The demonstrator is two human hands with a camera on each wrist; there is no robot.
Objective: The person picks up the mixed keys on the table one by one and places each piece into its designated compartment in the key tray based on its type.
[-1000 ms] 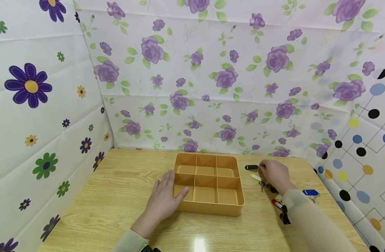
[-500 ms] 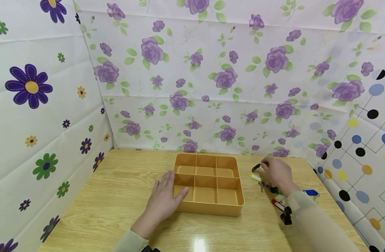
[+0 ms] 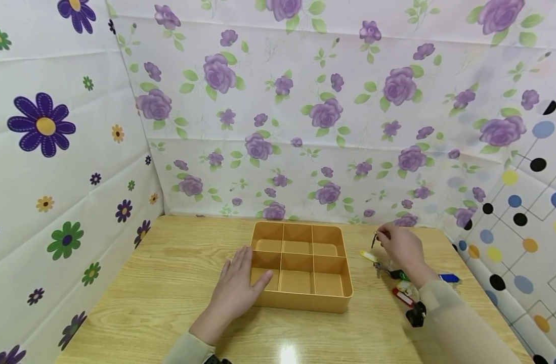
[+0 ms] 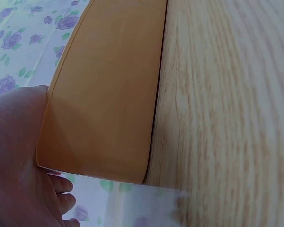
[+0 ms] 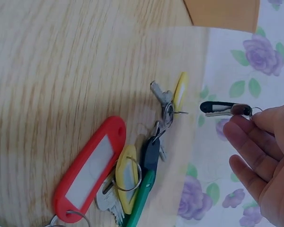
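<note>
My left hand [image 3: 238,283] rests against the left side of an orange six-compartment box [image 3: 300,302], fingers fairly straight and thumb over the front-left corner. The left wrist view shows that hand [image 4: 14,156] beside the box's outer wall [image 4: 104,104]. Above the table at the right, my right hand [image 3: 401,247] pinches a key ring [image 5: 256,109] between thumb and forefinger. From it hangs a black key tag [image 5: 217,105] with a key. Below lie a yellow tag [image 3: 368,256] with keys, a green tag [image 5: 143,196], a second yellow tag [image 5: 128,179] and a red tag [image 5: 90,170].
A blue key tag [image 3: 449,278] lies near the table's right side, beyond my right forearm. A black object [image 3: 415,314] sits close to the right sleeve. Flowered cloth walls [image 3: 278,111] enclose the wooden table [image 3: 191,253] at the back and sides.
The black key tag has come up off the table, swinging from lying flat to hanging from my right fingers. My right hand has risen slightly; the left hand and box stay put.
</note>
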